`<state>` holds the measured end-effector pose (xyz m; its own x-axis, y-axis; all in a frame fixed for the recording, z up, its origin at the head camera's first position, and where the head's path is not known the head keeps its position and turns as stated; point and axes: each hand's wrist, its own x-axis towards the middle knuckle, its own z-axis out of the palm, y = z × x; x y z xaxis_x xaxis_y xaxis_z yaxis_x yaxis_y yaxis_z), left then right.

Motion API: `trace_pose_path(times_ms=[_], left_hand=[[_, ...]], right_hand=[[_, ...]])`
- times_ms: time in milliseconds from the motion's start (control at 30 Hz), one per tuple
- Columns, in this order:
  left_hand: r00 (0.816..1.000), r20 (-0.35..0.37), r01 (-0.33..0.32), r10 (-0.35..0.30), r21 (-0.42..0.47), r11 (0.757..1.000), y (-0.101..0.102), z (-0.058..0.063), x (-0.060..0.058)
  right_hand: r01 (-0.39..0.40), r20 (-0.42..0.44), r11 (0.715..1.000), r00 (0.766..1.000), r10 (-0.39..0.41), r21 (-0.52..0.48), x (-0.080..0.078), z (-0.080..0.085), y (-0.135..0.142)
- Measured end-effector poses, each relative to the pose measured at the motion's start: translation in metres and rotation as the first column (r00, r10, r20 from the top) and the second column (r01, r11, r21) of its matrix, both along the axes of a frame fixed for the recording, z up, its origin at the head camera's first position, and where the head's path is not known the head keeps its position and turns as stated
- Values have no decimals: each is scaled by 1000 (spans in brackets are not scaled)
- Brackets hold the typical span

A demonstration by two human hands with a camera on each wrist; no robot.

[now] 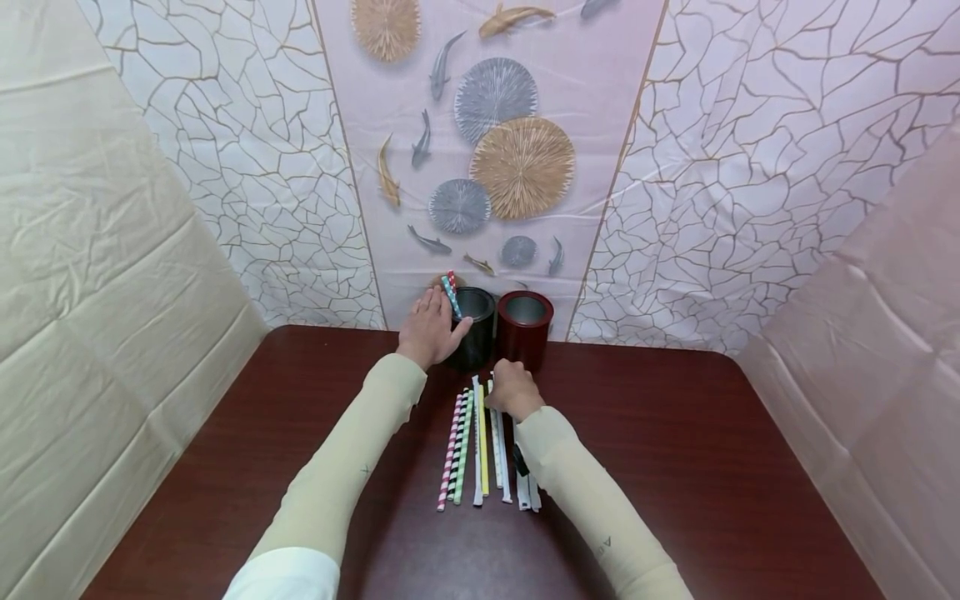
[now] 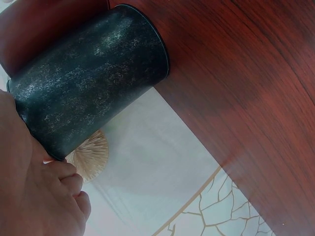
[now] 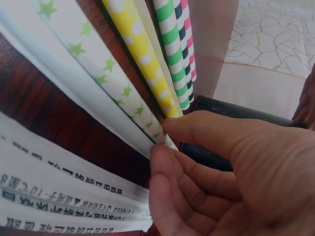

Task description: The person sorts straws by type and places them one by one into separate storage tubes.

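My right hand (image 1: 516,389) pinches the end of a white paper straw with green stars (image 3: 109,64) between thumb and index finger. This straw lies in a row with a yellow dotted straw (image 3: 144,58), a green-striped straw (image 3: 173,54), black-striped and pink-striped straws (image 1: 450,454), and white wrapped straws (image 1: 525,492). My left hand (image 1: 429,332) rests at the rim of a black cup (image 1: 483,342), fingers extended and thumb spread across its near side. A blue dotted straw (image 1: 451,295) and a red dotted one (image 1: 452,278) stand in that cup, beside the left fingers.
A dark red cup (image 1: 525,337) stands directly right of the black one. Both are near the back edge of the brown wooden table (image 1: 660,467). Behind rises a patterned cloth backdrop (image 1: 712,208), with plain cloth at both sides.
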<state>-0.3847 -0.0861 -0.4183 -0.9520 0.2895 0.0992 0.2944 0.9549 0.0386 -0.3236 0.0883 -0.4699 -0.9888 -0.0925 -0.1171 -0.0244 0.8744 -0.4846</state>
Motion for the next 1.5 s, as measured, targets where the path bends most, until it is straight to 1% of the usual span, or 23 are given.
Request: trace_pose_path(times_ms=[233,433,667,933,1200,1333,1500], left_hand=[[1000,4,-3,3,6,1000,0,0,0],[1000,11,-9,9,5,1000,1,0,2],[1000,18,-3,3,11,1000,3,0,2],[999,35,2,-2,4,1000,4,2,2],[999,49,-2,2,-12,1000,2,1,0],[999,54,-5,5,-3,1000,1,1,-1],[999,38,-6,5,13,1000,0,1,-1]], right_hand=[[-2,9,999,1000,2,32,-2,-1,-1],[-14,27,998,1000,12,65,0,-1,-5],[4,41,997,999,-8,77,-1,-3,-5],[38,76,997,996,-43,72,-3,-3,-3],[47,100,998,994,-50,34,-4,2,0],[38,88,999,995,-41,30,-3,6,3],[17,63,999,998,-18,27,-5,12,7]])
